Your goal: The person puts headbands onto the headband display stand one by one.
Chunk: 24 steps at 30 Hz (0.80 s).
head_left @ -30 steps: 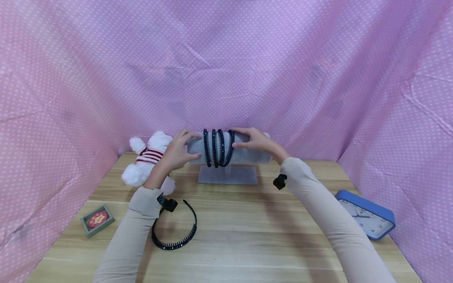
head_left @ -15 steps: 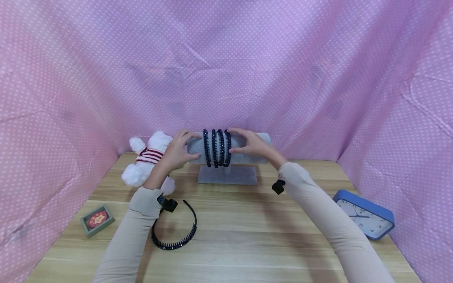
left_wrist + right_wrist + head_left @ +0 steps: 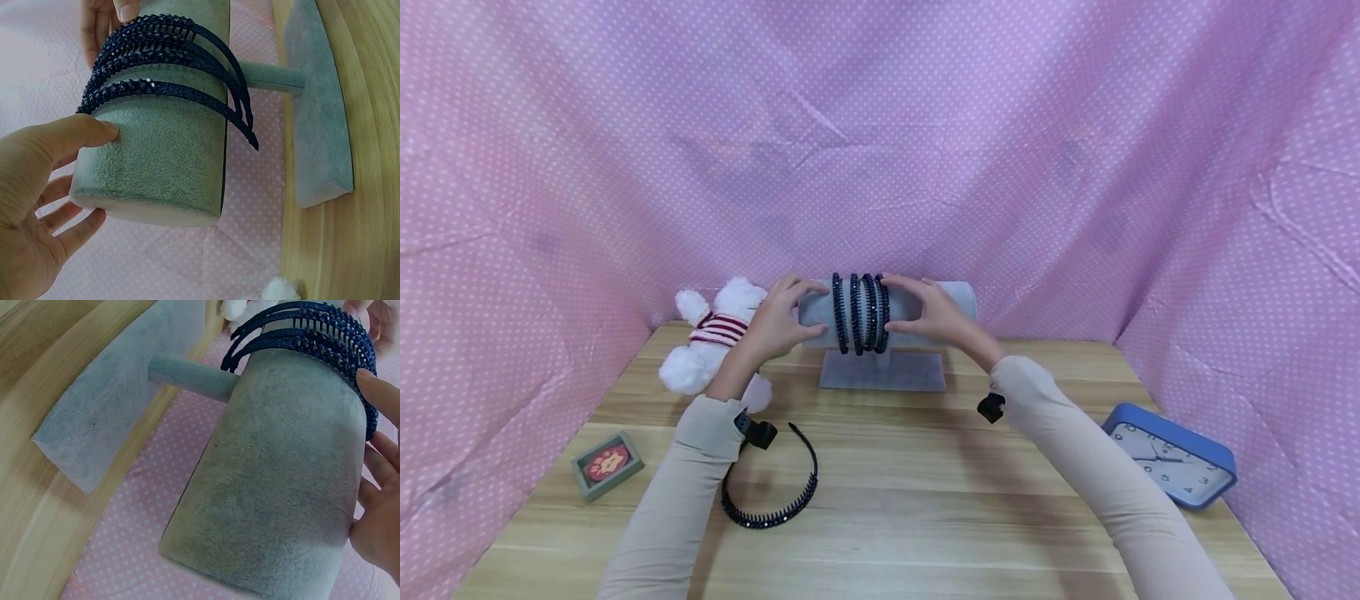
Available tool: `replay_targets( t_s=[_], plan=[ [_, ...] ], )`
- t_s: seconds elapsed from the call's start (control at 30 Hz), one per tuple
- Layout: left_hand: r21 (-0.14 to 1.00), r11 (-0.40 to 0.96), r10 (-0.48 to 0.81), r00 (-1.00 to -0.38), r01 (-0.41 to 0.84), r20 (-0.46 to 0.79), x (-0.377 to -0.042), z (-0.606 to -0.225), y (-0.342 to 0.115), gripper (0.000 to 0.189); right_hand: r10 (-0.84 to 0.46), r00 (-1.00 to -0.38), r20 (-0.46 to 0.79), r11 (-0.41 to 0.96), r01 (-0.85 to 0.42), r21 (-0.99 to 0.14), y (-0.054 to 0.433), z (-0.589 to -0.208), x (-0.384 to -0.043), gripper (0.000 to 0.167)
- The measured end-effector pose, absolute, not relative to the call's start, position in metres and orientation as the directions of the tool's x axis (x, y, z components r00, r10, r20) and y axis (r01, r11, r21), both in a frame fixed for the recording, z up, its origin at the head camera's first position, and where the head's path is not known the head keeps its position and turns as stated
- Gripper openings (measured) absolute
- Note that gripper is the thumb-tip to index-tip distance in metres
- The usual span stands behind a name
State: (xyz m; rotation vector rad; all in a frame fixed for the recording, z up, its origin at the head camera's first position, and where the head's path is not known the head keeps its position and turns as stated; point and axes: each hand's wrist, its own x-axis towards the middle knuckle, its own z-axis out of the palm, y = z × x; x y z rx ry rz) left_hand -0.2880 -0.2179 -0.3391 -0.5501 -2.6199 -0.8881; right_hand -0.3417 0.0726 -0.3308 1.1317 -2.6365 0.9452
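Observation:
A grey plush T-shaped display stand (image 3: 961, 302) carries several black beaded, toothed headbands (image 3: 840, 321) side by side round its roll. My left hand (image 3: 767, 325) holds the roll's left end, thumb (image 3: 103, 132) on the front face and the other fingers behind. On the right, my right hand (image 3: 943, 315) reaches round the roll with its fingertips against the rightmost headband (image 3: 883, 307). In the right wrist view the thumb (image 3: 370, 384) presses that headband's beaded edge. The headbands' narrow ends hang free below the roll near the post (image 3: 187, 378).
One more black headband (image 3: 805, 497) lies on the wooden table (image 3: 925, 517) under the left forearm. A white plush toy (image 3: 688, 367) in a striped top sits at left, behind a small green frame (image 3: 608, 465). At right stands a blue clock (image 3: 1180, 458). Pink dotted cloth (image 3: 880, 150) hangs behind.
My right hand has moved slightly left, and the rightmost headband has gone from slanted to nearly upright, close beside its neighbour. The left hand has kept its place.

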Motion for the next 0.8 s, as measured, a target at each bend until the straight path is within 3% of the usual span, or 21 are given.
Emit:
replay_targets(
  t_s=[0.23, 0.8],
  plan=[
    [0.501, 0.735, 0.255, -0.872, 0.456, 0.418, -0.288, -0.339, -0.218, 0.049, -0.623, -0.658, 0.424, 0.486, -0.750, -0.448, 0.072, -0.337, -0.341, 0.075],
    [0.485, 0.748, 0.259, -0.872, 0.453, 0.414, -0.291, -0.341, -0.219, 0.050, -0.612, -0.592, 0.524, 0.462, -0.806, -0.371, 0.073, -0.351, -0.339, 0.074]
  ],
)
